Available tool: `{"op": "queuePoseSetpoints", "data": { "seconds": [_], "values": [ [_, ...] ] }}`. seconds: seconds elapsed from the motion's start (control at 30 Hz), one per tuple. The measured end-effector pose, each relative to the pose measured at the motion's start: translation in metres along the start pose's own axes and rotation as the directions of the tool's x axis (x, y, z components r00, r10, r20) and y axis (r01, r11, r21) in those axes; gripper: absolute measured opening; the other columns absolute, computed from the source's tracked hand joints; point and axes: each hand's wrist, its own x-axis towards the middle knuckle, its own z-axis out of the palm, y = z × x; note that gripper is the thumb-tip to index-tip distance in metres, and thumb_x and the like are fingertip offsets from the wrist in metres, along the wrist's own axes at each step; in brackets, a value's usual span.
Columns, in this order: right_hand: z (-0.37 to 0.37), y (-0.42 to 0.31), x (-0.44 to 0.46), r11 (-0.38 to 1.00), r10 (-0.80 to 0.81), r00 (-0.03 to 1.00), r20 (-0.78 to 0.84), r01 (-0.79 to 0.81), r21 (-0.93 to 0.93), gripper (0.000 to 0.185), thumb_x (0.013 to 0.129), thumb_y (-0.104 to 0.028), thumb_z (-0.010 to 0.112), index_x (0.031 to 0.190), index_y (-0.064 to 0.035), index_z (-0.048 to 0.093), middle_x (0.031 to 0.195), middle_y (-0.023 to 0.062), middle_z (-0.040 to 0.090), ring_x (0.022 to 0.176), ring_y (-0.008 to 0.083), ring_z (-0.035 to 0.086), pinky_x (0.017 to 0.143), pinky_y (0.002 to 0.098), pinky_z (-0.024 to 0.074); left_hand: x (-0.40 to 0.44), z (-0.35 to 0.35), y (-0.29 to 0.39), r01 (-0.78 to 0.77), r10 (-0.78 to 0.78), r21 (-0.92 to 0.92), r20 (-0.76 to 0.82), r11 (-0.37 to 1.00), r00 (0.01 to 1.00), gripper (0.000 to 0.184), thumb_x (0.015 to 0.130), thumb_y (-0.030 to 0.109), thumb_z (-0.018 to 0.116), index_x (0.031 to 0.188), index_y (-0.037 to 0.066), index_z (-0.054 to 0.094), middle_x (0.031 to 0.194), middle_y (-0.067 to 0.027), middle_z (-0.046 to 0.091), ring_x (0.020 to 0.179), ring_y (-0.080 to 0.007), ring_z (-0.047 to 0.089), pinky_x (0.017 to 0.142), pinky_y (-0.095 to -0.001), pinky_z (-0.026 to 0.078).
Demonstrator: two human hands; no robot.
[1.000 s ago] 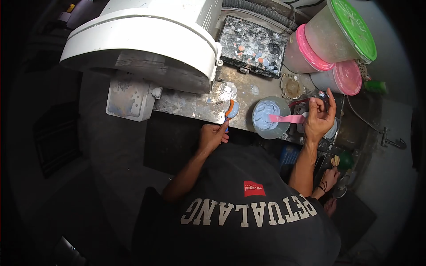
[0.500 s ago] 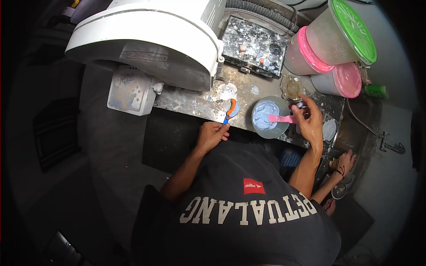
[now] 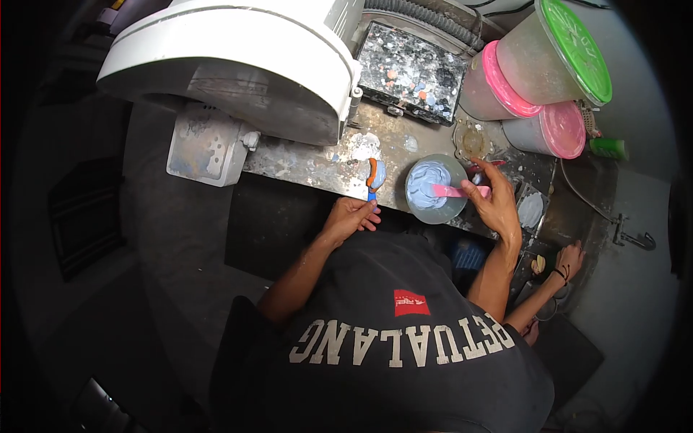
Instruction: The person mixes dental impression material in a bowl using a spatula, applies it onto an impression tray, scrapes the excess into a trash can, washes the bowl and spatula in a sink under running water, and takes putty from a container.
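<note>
My left hand [image 3: 351,219] pinches the blue handle of a small orange-and-blue tool [image 3: 372,177] at the bench's front edge; pale blue paste sits at the tool's head. To the right stands a translucent bowl [image 3: 453,211] of pale blue paste [image 3: 429,185]. A pink spatula [image 3: 452,191] rests in the bowl, its handle pointing right. My right hand [image 3: 497,200] is beside that handle, thumb and forefinger apart, thumb near or touching the handle's end; no grip on it shows.
A white machine hood [image 3: 238,50] stands at the left above the bench [image 3: 289,167]. Behind lies a spattered black box [image 3: 411,72]. Lidded buckets [image 3: 534,58] are stacked at the back right. Another person's hand [image 3: 570,261] is at the lower right, near a tap [image 3: 626,234].
My right hand has come down and left toward the spatula handle. My left hand still holds the tool. The other person's hand has moved up and right.
</note>
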Motion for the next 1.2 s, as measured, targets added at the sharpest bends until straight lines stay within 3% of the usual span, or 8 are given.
{"op": "queuePoseSetpoints", "data": {
  "seconds": [0.17, 0.27, 0.4, 0.6, 0.8, 1.0, 1.1, 1.2],
  "values": [
    [-0.005, -0.016, -0.003, 0.983, 0.182, 0.977, 0.112, -0.18, -0.028, 0.058, 0.082, -0.032, 0.077, 0.128, -0.0026, 0.057, 0.103, 0.0256, 0.068, 0.093, 0.0342, 0.068, 0.083, 0.041, 0.05, -0.005, 0.003, 0.005, -0.01, 0.01, 0.009, -0.024, 1.0, 1.0, 0.047, 0.097, 0.043, 0.061, 0.103, -0.003, 0.07, 0.085, -0.0112, 0.073, 0.064, -0.0114, 0.067, 0.054, -0.0207, 0.043],
    [0.002, -0.006, -0.003, 0.996, 0.067, 0.998, -0.003, -0.067, -0.058, 0.06, 0.081, -0.03, 0.078, 0.13, -0.0031, 0.055, 0.097, 0.0243, 0.069, 0.087, 0.0338, 0.068, 0.08, 0.0414, 0.0502, -0.007, 0.004, 0.005, -0.012, 0.013, 0.029, -0.033, 1.0, 0.999, 0.048, 0.097, 0.044, 0.06, 0.102, -0.002, 0.07, 0.085, -0.0114, 0.073, 0.065, -0.0115, 0.068, 0.054, -0.02, 0.043],
    [0.003, -0.018, 0.001, 0.992, 0.125, 0.992, -0.032, -0.124, 0.014, 0.054, 0.081, -0.027, 0.078, 0.126, -0.0024, 0.06, 0.086, 0.0189, 0.069, 0.077, 0.0266, 0.065, 0.073, 0.0374, 0.0497, -0.018, 0.005, 0.015, 0.056, -0.05, 0.101, -0.066, 0.993, 0.997, 0.048, 0.095, 0.043, 0.063, 0.1, -0.004, 0.07, 0.084, -0.0118, 0.073, 0.064, -0.0123, 0.068, 0.053, -0.0218, 0.046],
    [0.019, -0.013, 0.001, 0.981, 0.096, 0.993, -0.068, -0.082, 0.177, 0.041, 0.085, -0.023, 0.077, 0.12, -0.0045, 0.069, 0.069, 0.0034, 0.06, 0.063, 0.0082, 0.049, 0.059, 0.0264, 0.0425, -0.039, -0.015, 0.046, 0.104, -0.083, 0.468, -0.066, 0.877, 0.994, 0.045, 0.093, 0.036, 0.068, 0.092, -0.008, 0.071, 0.074, -0.0127, 0.071, 0.054, -0.0133, 0.065, 0.049, -0.0273, 0.051],
    [0.015, -0.002, 0.002, 0.992, -0.003, 0.991, -0.136, 0.02, 0.123, 0.042, 0.086, -0.024, 0.075, 0.123, -0.005, 0.067, 0.072, 0.005, 0.064, 0.07, 0.0064, 0.055, 0.065, 0.0257, 0.0471, -0.05, -0.026, 0.083, -0.022, 0.02, 0.436, 0.008, 0.9, 1.0, 0.048, 0.097, 0.038, 0.06, 0.088, -0.009, 0.07, 0.067, -0.0128, 0.069, 0.045, -0.0123, 0.06, 0.043, -0.0255, 0.046],
    [0.013, 0.002, 0.001, 0.968, 0.034, 0.999, 0.001, -0.033, 0.25, 0.043, 0.085, -0.022, 0.077, 0.123, -0.0047, 0.067, 0.079, 0.0078, 0.069, 0.074, 0.0075, 0.057, 0.07, 0.0269, 0.049, -0.049, -0.021, 0.082, -0.028, 0.077, 0.428, -0.097, 0.903, 0.992, 0.036, 0.095, 0.028, 0.066, 0.081, -0.005, 0.069, 0.062, -0.0074, 0.066, 0.049, -0.0089, 0.058, 0.045, -0.0236, 0.045],
    [0.024, 0.003, 0.001, 0.957, 0.007, 1.0, 0.001, -0.007, 0.289, 0.04, 0.084, -0.019, 0.077, 0.12, -0.0035, 0.068, 0.081, 0.0097, 0.07, 0.073, 0.0087, 0.059, 0.069, 0.0276, 0.0491, -0.041, -0.012, 0.063, -0.176, 0.221, 0.327, -0.106, 0.929, 0.97, 0.022, 0.093, 0.019, 0.068, 0.091, -0.003, 0.068, 0.072, -0.008, 0.068, 0.059, -0.0085, 0.062, 0.052, -0.0235, 0.049],
    [0.031, 0.003, 0.002, 0.984, -0.036, 0.999, -0.04, 0.042, 0.173, 0.035, 0.082, -0.018, 0.078, 0.113, -0.0027, 0.07, 0.08, 0.0116, 0.069, 0.071, 0.0121, 0.061, 0.067, 0.0292, 0.0488, -0.04, 0.005, 0.062, -0.21, 0.217, 0.128, -0.041, 0.969, 0.975, 0.023, 0.092, 0.015, 0.069, 0.106, -0.002, 0.063, 0.087, -0.0105, 0.069, 0.072, -0.0105, 0.066, 0.059, -0.025, 0.054]
  ]
}}
